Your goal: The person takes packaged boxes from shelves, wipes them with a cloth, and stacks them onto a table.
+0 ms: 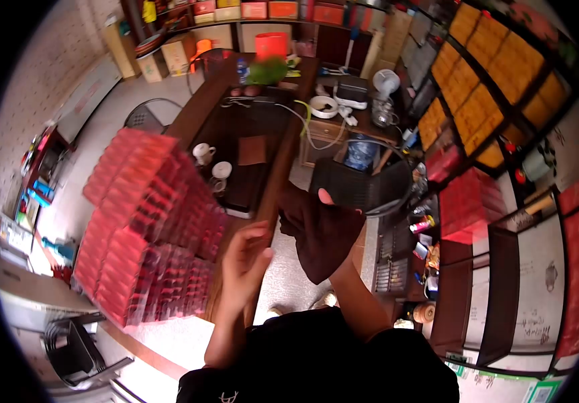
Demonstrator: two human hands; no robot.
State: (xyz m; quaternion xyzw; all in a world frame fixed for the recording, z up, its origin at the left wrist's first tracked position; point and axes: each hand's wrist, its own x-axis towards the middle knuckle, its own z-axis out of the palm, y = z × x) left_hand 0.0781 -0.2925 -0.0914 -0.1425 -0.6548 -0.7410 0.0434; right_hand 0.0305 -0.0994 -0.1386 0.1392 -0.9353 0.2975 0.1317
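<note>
A dark brown cloth [321,232] hangs in folds over my right hand [344,269], in front of my body. A fingertip shows above the cloth's upper edge, and the other fingers are hidden behind it. To the left, my left hand [241,258] is raised beside the table edge, with its fingers apart and slightly bent. It holds nothing and is apart from the cloth. Near it stands a large stack of red packs in clear wrap [145,235]. Beyond my hands, a dark tea tray [269,144] on the wooden table bears white cups [221,169] and a brown square [252,150].
A black chair [360,185] stands to the right of the table, with another chair [145,117] on its far left. Shelves with orange panels [491,70] and dark empty-looking racks [501,295] line the right side. A side cabinet [323,138] holds a white bowl [323,107].
</note>
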